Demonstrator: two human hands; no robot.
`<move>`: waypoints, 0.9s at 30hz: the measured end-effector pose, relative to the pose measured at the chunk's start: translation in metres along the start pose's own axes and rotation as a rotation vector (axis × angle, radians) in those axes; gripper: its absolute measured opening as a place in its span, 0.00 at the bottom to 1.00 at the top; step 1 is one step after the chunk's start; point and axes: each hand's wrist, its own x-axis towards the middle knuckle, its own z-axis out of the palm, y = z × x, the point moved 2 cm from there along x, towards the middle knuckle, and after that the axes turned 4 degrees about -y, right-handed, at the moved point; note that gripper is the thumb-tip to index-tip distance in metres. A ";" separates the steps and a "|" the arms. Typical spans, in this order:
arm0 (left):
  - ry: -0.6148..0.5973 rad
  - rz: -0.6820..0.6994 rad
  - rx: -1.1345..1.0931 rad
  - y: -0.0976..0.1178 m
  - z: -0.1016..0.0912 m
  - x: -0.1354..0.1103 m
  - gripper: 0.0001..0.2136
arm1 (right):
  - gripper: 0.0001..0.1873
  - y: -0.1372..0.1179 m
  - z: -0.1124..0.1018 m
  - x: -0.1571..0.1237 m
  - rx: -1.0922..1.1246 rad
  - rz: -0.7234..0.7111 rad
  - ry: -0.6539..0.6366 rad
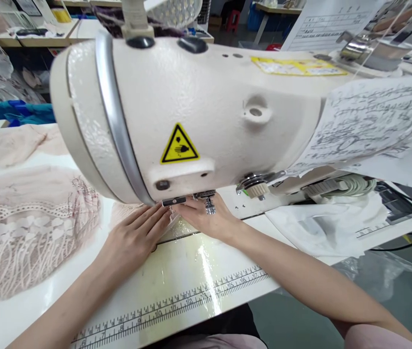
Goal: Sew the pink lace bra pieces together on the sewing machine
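Under the head of a white sewing machine (206, 111), both of my hands are at a piece of pale pink fabric (122, 211). My left hand (135, 237) lies palm down on it, its fingers stretched out and close together toward the needle area. My right hand (209, 215) comes in from the other side, close to the left fingertips. The machine head covers part of its fingers, so its grip on the fabric cannot be made out. The needle and presser foot are hidden too.
A pink lace piece with fringe (27, 232) lies on the left of the table. White cloth (325, 228) and a coiled cable (360, 185) are on the right. A printed ruler (177, 308) runs along the front edge. Handwritten paper (373, 121) hangs on the machine.
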 end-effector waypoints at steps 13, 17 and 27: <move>0.048 -0.031 -0.014 -0.010 -0.004 -0.003 0.16 | 0.12 -0.024 -0.010 0.004 -0.295 -0.083 0.092; 0.063 -0.051 -0.003 -0.008 -0.005 -0.001 0.18 | 0.12 -0.021 0.001 0.003 -0.207 -0.109 0.105; 0.080 -0.030 0.028 -0.007 -0.002 -0.001 0.16 | 0.10 -0.024 0.002 0.003 -0.060 -0.092 0.079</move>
